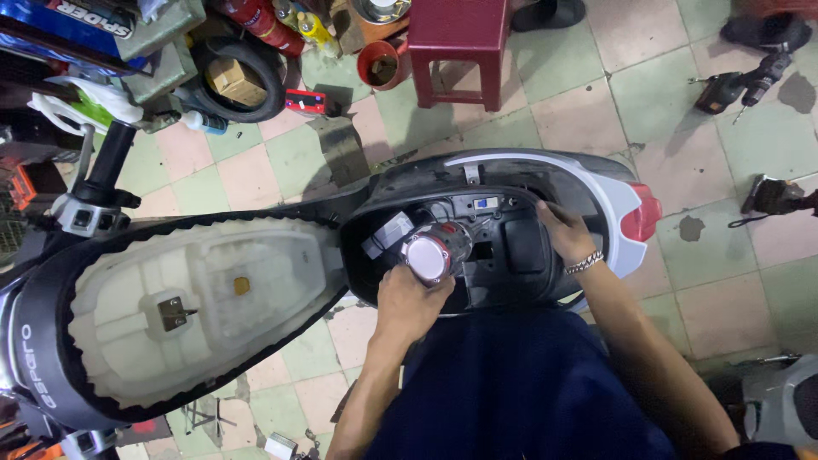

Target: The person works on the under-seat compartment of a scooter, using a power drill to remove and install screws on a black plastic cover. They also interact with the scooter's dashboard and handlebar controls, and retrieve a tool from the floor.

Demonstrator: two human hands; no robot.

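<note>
A scooter stands below me with its seat (196, 298) flipped open to the left, showing the pale underside. My left hand (411, 294) grips a round lamp unit with a pink-tinted lens (429, 255) held inside the black under-seat compartment (511, 247). My right hand (564, 232), a metal bracelet on its wrist, rests on the compartment's far right rim near the grey rear cowl and red tail light (641, 213). Wires and a small white-labelled box lie inside the compartment beside the lamp.
A dark red plastic stool (456, 38) stands on the tiled floor beyond the scooter. A tyre (239, 77), bottles and boxes crowd the upper left. A power drill (737, 85) and another tool (775, 196) lie on the floor at right.
</note>
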